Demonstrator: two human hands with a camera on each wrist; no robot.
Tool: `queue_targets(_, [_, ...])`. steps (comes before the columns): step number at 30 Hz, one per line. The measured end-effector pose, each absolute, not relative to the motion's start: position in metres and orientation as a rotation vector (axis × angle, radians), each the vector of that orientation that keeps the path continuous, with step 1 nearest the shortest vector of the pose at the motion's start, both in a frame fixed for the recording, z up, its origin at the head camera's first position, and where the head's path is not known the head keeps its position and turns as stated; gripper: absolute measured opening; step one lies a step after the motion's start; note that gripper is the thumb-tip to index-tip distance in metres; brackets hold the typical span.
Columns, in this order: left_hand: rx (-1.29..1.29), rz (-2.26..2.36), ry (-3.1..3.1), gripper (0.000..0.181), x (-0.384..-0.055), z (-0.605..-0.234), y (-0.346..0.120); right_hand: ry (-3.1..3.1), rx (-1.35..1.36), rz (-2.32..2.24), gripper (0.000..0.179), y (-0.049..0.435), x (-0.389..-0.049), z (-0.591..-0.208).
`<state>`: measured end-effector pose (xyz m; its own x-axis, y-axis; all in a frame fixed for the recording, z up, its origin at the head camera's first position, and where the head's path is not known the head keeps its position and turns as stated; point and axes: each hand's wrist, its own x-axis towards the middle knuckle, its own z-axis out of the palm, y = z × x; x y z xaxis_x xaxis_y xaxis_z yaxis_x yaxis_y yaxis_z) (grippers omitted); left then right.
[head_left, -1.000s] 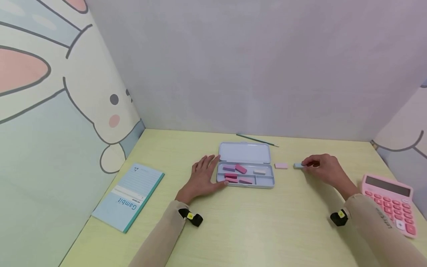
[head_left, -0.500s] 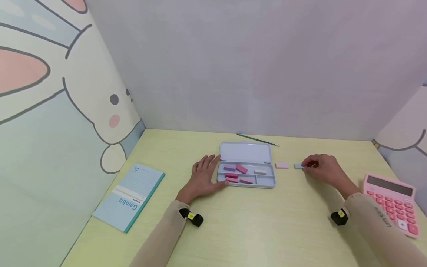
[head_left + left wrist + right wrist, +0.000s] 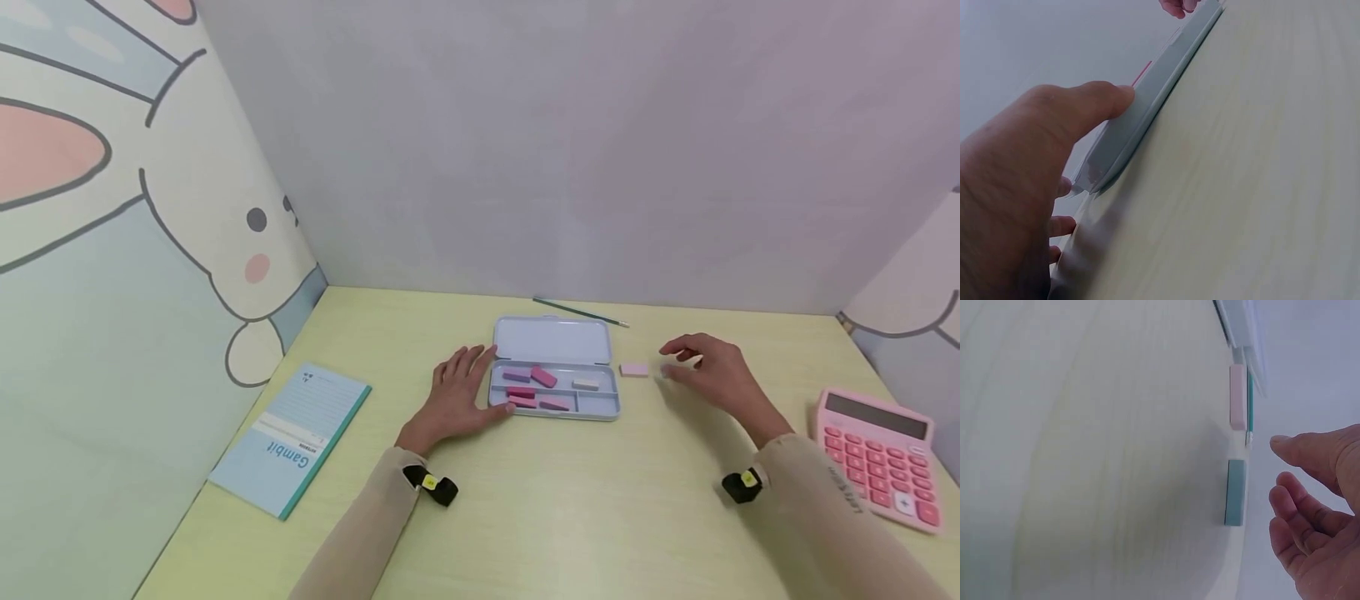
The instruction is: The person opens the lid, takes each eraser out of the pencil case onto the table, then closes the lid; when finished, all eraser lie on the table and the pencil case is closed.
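Wood-grained bench (image 3: 562, 500), shallow hinged case (image 3: 597, 406)

Smooth pale grain spreads before the rectangular case, its round-cornered lid (image 3: 552, 340) laid back. Fingers fanned, the left grip (image 3: 455, 408) rests at the case's left end, thumb touching its front edge. Right of the case lie a pink block (image 3: 634, 369) and, farther out, a blue block (image 3: 1235, 492); above the latter hovers the right grip (image 3: 712, 371), thumb and fingers parted.

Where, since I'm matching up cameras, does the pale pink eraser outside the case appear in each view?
Head: pale pink eraser, right of centre, beside the case.
Left wrist: not visible.
Right wrist: upper right, above the blue eraser.
Shared landmark: the case, visible in all three.
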<state>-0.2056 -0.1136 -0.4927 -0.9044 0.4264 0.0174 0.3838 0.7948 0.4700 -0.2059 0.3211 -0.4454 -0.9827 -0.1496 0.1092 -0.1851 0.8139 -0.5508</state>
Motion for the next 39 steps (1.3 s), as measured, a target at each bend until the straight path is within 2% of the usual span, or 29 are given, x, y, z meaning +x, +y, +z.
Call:
queue_targets(11, [0.656,0.742,2.897,0.101,-0.206,-0.494,-0.114,-2.944,0.333,0.962,0.026,0.285,-0.203,-0.434])
queue_targets(26, [0.647,0.715,2.895,0.102,-0.207,-0.495,-0.114,-2.982,0.503,1.022,0.018,0.243,-0.207,-0.441])
queue_targets(39, [0.655,0.722,2.895,0.101,-0.207,-0.495,-0.114,-3.063,0.552,0.992,0.018,0.228,-0.214,-0.448])
